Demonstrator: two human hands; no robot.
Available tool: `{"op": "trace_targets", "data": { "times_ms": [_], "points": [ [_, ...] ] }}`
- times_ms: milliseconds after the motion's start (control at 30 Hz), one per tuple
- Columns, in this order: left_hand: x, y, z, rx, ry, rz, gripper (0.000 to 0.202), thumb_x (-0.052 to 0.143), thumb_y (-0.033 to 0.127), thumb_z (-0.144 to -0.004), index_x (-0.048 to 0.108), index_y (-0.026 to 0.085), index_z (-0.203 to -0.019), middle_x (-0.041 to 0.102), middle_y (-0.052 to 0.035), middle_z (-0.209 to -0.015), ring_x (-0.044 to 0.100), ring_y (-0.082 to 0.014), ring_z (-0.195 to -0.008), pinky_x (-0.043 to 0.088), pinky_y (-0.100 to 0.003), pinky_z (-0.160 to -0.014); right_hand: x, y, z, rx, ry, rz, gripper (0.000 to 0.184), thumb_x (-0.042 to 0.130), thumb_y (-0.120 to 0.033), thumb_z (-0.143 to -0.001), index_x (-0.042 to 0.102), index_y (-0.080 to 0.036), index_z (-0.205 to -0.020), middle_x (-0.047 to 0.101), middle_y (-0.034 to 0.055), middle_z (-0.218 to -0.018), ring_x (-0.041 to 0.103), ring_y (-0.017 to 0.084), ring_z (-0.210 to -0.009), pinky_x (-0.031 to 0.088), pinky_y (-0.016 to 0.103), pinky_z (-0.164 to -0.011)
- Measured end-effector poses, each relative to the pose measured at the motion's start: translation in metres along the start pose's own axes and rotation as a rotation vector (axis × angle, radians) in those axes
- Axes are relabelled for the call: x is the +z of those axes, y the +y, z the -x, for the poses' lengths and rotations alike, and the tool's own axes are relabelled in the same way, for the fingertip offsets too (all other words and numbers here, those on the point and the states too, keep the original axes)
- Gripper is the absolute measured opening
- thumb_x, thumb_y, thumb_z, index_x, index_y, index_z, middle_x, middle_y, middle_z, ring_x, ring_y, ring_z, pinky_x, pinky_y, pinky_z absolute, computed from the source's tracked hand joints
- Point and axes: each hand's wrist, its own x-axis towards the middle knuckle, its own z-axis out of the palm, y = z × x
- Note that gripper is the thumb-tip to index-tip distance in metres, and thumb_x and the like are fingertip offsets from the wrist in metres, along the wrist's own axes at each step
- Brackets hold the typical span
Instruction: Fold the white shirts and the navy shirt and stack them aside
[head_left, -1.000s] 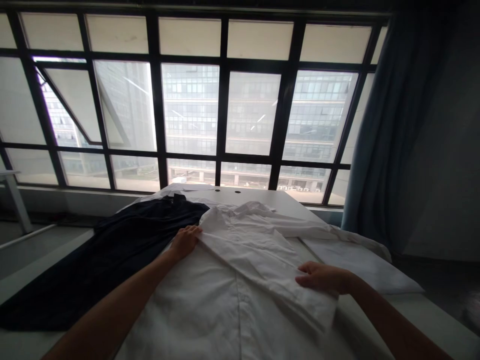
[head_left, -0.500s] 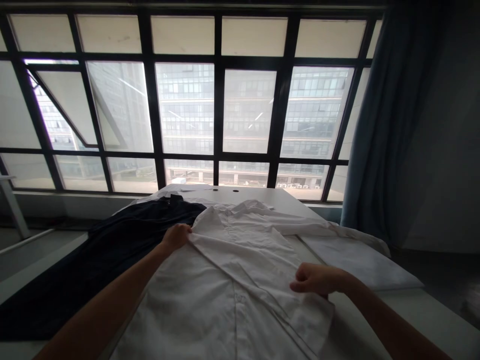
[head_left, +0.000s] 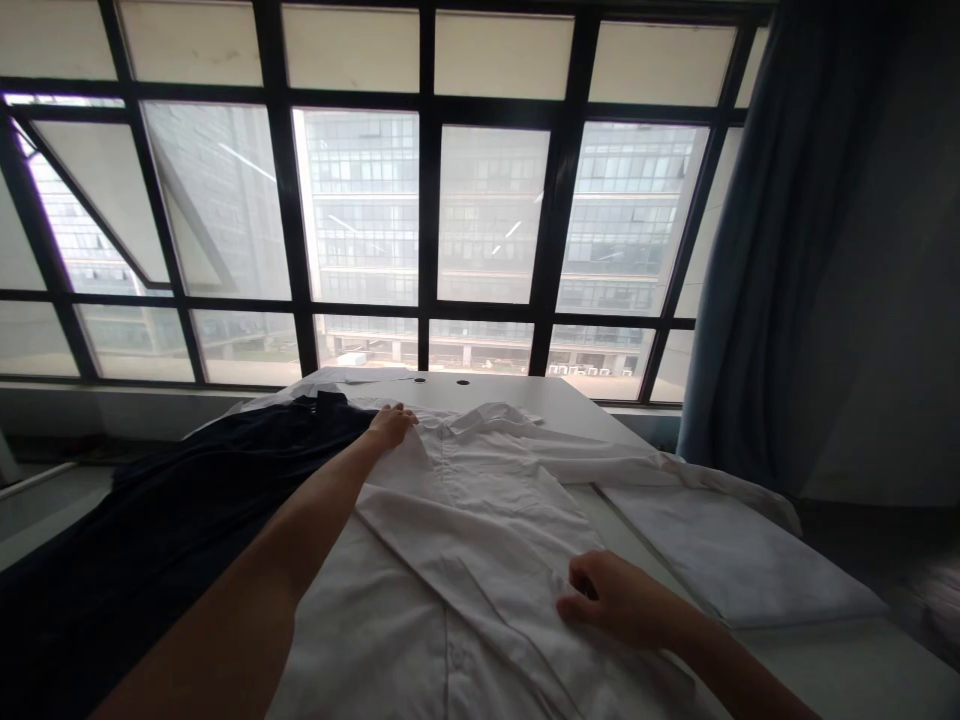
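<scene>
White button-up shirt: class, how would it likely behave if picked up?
The white button-up shirt would probably flop, since its cloth lies in soft creases. It seems light for its size, the fabric looking thin. Its outstretched sleeve would likely trail, as it lies away from the body.

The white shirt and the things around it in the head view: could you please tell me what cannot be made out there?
All in the head view:
White shirt: hem, cut off by the bottom edge.
Dark garment: near end, cut off by the left edge.
Right hand: grip, hidden by its own curled fingers.
Dark spots: too small to identify.
</scene>
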Motion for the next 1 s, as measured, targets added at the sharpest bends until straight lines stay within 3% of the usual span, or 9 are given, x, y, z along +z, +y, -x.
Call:
{"op": "trace_targets", "data": {
  "times_ms": [100, 267, 367, 533, 700, 867, 1000],
  "points": [
    [0.002, -0.015, -0.018, -0.017, -0.039, -0.012, 0.027, 0.049, 0.009, -0.082, 0.07, 0.022, -0.095, 0.065, -0.0085, -0.118, 0.05, -0.0259, -0.115, 0.035, -0.044, -0.101, 0.001, 0.003, -0.002, 0.024, -0.026, -0.026, 0.024, 0.061, -0.04, -0.074, 0.058, -0.017, -0.07, 0.063, 0.0027, -0.075, 0.052, 0.015, -0.068, 0.03, 0.024, -0.057],
    [-0.003, -0.049, -0.038, -0.114, -0.115, 0.009, 0.025, 0.05, 0.021, -0.085, 0.067, 0.021, -0.103, 0.062, -0.0118, -0.122, 0.052, -0.0276, -0.111, 0.041, -0.042, -0.094, -0.001, 0.005, -0.004, 0.031, -0.062, -0.036, 0.024, 0.061, -0.041, -0.074, 0.056, -0.017, -0.069, 0.062, 0.0017, -0.075, 0.051, 0.014, -0.067, 0.029, 0.025, -0.057],
    [-0.007, -0.067, -0.044, -0.18, -0.156, 0.021, 0.022, 0.055, 0.021, -0.082, 0.068, 0.019, -0.098, 0.063, -0.0139, -0.119, 0.053, -0.0288, -0.11, 0.041, -0.043, -0.094, -0.001, 0.006, -0.006, 0.037, -0.078, -0.047, 0.024, 0.062, -0.04, -0.073, 0.056, -0.018, -0.068, 0.061, 0.001, -0.073, 0.051, 0.014, -0.067, 0.029, 0.025, -0.057],
    [-0.007, -0.077, -0.053, -0.287, -0.139, 0.053, 0.02, 0.057, 0.031, -0.085, 0.068, 0.015, -0.089, 0.067, -0.017, -0.109, 0.058, -0.0301, -0.106, 0.041, -0.043, -0.095, -0.001, 0.006, -0.006, 0.05, -0.094, -0.07, 0.022, 0.063, -0.039, -0.072, 0.058, -0.018, -0.067, 0.061, 0.0011, -0.074, 0.051, 0.014, -0.068, 0.029, 0.025, -0.058],
    [0.003, -0.067, -0.057, -0.384, -0.041, 0.171, 0.024, 0.057, 0.034, -0.088, 0.065, 0.013, -0.096, 0.069, -0.0178, -0.102, 0.064, -0.0294, -0.098, 0.047, -0.038, -0.086, 0.0, 0.008, -0.004, 0.042, -0.081, -0.079, 0.021, 0.063, -0.038, -0.072, 0.059, -0.017, -0.068, 0.061, 0.001, -0.073, 0.051, 0.014, -0.067, 0.03, 0.025, -0.058],
    [0.011, -0.056, -0.05, -0.462, 0.158, 0.335, 0.035, 0.062, 0.022, -0.084, 0.056, 0.016, -0.118, 0.07, -0.012, -0.106, 0.064, -0.0234, -0.101, 0.047, -0.03, -0.087, -0.001, 0.01, -0.002, 0.021, 0.022, -0.13, 0.018, 0.064, -0.032, -0.07, 0.065, -0.019, -0.083, 0.066, 0.0022, -0.078, 0.056, 0.017, -0.071, 0.036, 0.025, -0.063],
    [0.005, -0.048, -0.046, -0.525, 0.33, 0.472, 0.041, 0.057, 0.021, -0.088, 0.05, 0.016, -0.127, 0.07, -0.008, -0.108, 0.066, -0.0177, -0.098, 0.049, -0.025, -0.085, -0.005, 0.007, -0.001, 0.0, 0.041, -0.157, 0.02, 0.063, -0.024, -0.068, 0.066, -0.019, -0.088, 0.068, 0.0023, -0.077, 0.06, 0.017, -0.072, 0.038, 0.024, -0.065]
  ]
}}
